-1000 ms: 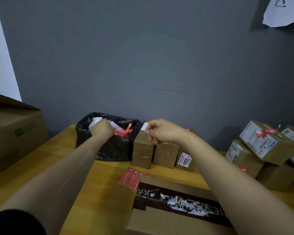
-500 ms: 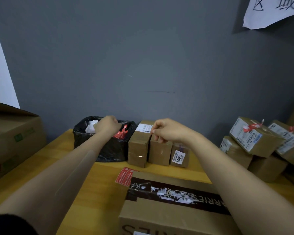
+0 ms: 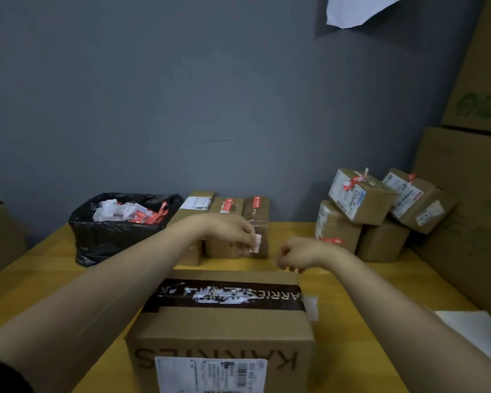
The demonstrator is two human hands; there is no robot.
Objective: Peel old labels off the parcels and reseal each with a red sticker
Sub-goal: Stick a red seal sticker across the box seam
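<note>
Closest in, big carton [image 3: 221, 333]: sits on the yellow bench [image 3: 352, 330], under and between the two forearms. Dark printed tape [image 3: 267, 297] crosses its top, scuffed white in the middle. A shipping label [image 3: 210, 374] is stuck to its near face.
White sheet [image 3: 471, 327]: lies flat on the bench, outward of the right forearm.
Right hand [image 3: 298, 255]: held over the far right corner of the big carton with its fingers curled under. Whether they hold anything I cannot tell.
Left hand [image 3: 230, 235]: just left of the right hand and a little beyond it, fingertips pinching a small white label [image 3: 257, 244].
Small white label: lies against the near face of the end parcel [image 3: 260, 219].
Parcel row: three small brown boxes stand side by side beyond the left hand. The end parcel is the one nearest the right hand. It and the middle parcel [image 3: 236, 207] each carry a red sticker [image 3: 256, 202] on top. The third parcel [image 3: 201, 194], behind the left wrist, has a white label on top.
Black bag [image 3: 111, 236]: beyond the left forearm, left of the row. It is open and holds white and red scraps [image 3: 131, 214].
Parcel heap [image 3: 360, 199]: beyond and to the right of the right hand, brown boxes piled up with white labels and red stickers.
Tall cartons [image 3: 465, 171]: farther right, stacked against the grey wall [image 3: 210, 109].
</note>
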